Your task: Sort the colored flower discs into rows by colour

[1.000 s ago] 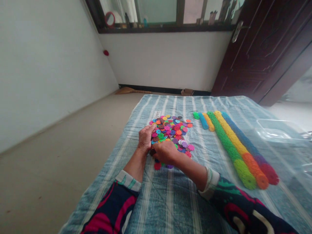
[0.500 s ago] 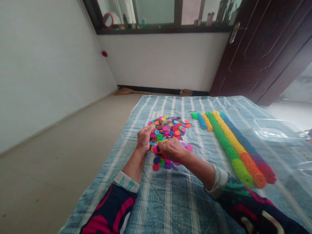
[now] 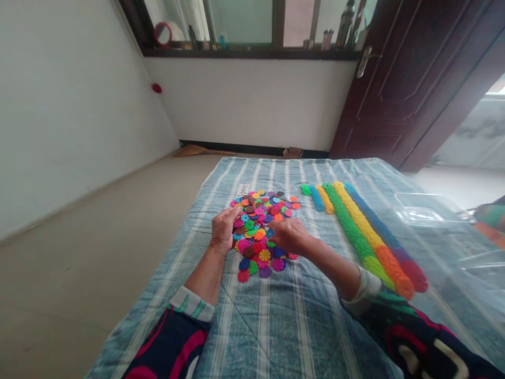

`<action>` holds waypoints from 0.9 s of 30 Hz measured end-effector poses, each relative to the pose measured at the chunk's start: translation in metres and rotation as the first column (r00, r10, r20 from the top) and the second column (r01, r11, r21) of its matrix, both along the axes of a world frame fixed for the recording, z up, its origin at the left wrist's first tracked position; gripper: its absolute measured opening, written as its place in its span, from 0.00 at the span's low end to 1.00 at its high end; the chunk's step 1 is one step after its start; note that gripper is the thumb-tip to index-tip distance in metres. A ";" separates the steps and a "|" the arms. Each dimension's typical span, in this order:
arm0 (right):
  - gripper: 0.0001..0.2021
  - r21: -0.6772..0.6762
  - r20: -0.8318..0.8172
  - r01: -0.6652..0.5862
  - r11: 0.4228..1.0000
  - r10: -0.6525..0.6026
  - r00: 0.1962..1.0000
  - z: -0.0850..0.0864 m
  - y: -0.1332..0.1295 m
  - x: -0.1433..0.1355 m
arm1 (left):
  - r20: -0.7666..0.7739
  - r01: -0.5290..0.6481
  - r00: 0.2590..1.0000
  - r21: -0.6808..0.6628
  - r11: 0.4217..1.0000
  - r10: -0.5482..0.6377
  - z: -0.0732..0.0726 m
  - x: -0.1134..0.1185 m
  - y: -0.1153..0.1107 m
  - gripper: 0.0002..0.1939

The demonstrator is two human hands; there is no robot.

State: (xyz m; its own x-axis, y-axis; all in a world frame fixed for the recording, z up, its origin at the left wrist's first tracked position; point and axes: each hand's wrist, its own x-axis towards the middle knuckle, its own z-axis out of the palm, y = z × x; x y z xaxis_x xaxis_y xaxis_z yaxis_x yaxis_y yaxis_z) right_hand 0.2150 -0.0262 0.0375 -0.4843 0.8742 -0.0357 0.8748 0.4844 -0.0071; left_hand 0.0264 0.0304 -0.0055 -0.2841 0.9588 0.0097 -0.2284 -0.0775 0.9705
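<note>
A loose pile of plastic snowflake discs in many colours lies on the striped cloth. My left hand rests against the pile's left edge, its fingers curled and pressed together; what they hold, if anything, is hidden. Over the right half of the pile, my right hand has its fingertips bent down among the discs, and I cannot make out what is between them. To the right lie long rows of stacked discs: a green one, a yellow one and a blue one. Shorter blue and yellow stacks sit beside them.
A small green stack stands at the back. Clear plastic containers are at the right. The blue striped cloth covers the bed-like surface, whose left edge drops to the floor. A broom lies by the far wall.
My right hand has moved right across the pile, uncovering discs near its front. The left hand stays at the pile's left edge. The whole view has shifted slightly.
</note>
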 end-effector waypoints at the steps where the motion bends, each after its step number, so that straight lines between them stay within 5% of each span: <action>1: 0.14 -0.010 0.000 0.017 1.000 -0.017 1.000 0.000 0.001 0.005 | 0.002 -0.002 1.000 -0.001 1.000 0.002 0.000 0.000 0.001 0.15; 7: 0.16 -0.038 -0.078 0.083 0.996 -0.086 0.993 -0.007 0.004 0.016 | 0.001 0.009 1.000 -0.007 1.000 -0.009 0.000 -0.001 0.003 0.14; 12: 0.09 -0.069 -0.284 0.050 0.996 -0.068 0.956 -0.011 0.012 0.023 | -0.007 0.013 1.000 -0.012 1.000 -0.013 0.004 0.000 0.001 0.14; 16: 0.08 -0.033 -0.399 0.126 0.991 -0.129 0.908 -0.002 0.032 0.060 | -0.021 0.008 1.000 0.007 1.000 -0.008 0.004 0.000 0.002 0.13; 22: 0.10 -0.041 -0.336 0.387 0.921 -0.378 0.863 0.009 0.065 0.134 | -0.002 -0.011 1.000 -0.010 1.000 0.011 0.003 -0.001 0.003 0.12; 27: 0.11 -0.047 -0.319 0.428 0.903 -0.420 0.850 0.003 0.080 0.157 | -0.005 -0.012 1.000 -0.015 1.000 0.011 0.004 -0.001 0.002 0.12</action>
State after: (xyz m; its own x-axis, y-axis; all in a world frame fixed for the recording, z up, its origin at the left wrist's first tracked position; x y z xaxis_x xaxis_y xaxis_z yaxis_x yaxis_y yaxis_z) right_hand 0.3723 0.0534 0.0408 -0.0487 0.9957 0.0791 0.9486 0.0709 -0.3086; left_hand 0.0257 0.0326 -0.0011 -0.2950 0.9555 -0.0038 -0.2231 -0.0650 0.9726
